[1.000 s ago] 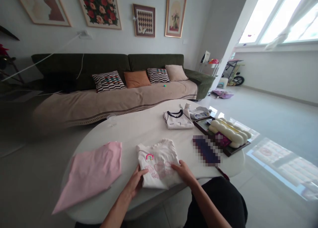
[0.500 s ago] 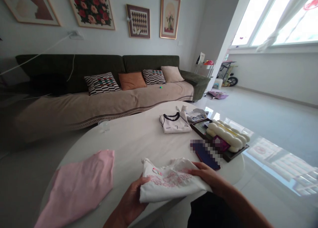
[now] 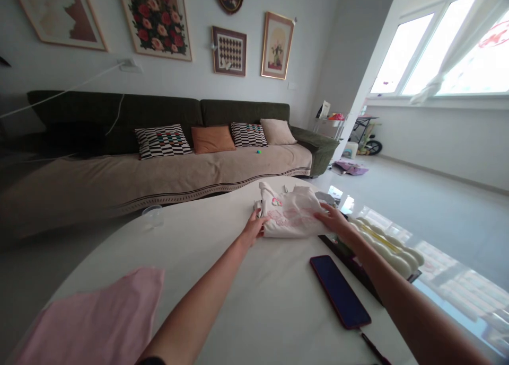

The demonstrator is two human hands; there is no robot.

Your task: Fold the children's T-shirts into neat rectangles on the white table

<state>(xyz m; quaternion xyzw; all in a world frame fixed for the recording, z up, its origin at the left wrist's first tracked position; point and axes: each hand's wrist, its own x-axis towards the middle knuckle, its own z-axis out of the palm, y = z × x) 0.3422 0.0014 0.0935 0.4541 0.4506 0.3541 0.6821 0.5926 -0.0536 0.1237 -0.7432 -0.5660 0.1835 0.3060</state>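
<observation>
A folded white T-shirt (image 3: 294,214) with a pink print is stretched between my two hands at the far side of the table. My left hand (image 3: 253,228) grips its left edge, and my right hand (image 3: 332,220) grips the right edge. Beneath it lies another white shirt with dark trim (image 3: 257,208), of which only a sliver shows at the left; whether the two touch I cannot tell. A pink garment (image 3: 99,317) lies on the table at the near left.
On the white table (image 3: 199,259) are a phone (image 3: 340,291) with a cable, a clear plastic cup (image 3: 152,216) and a tray (image 3: 368,277) bearing a puffy cream-coloured item (image 3: 392,248). A sofa (image 3: 222,169) with cushions stands behind the table.
Both hands have carried the folded white T-shirt forward, away from my body, to over the shirt with dark trim. My arms are now stretched out, and the view has tilted up slightly.
</observation>
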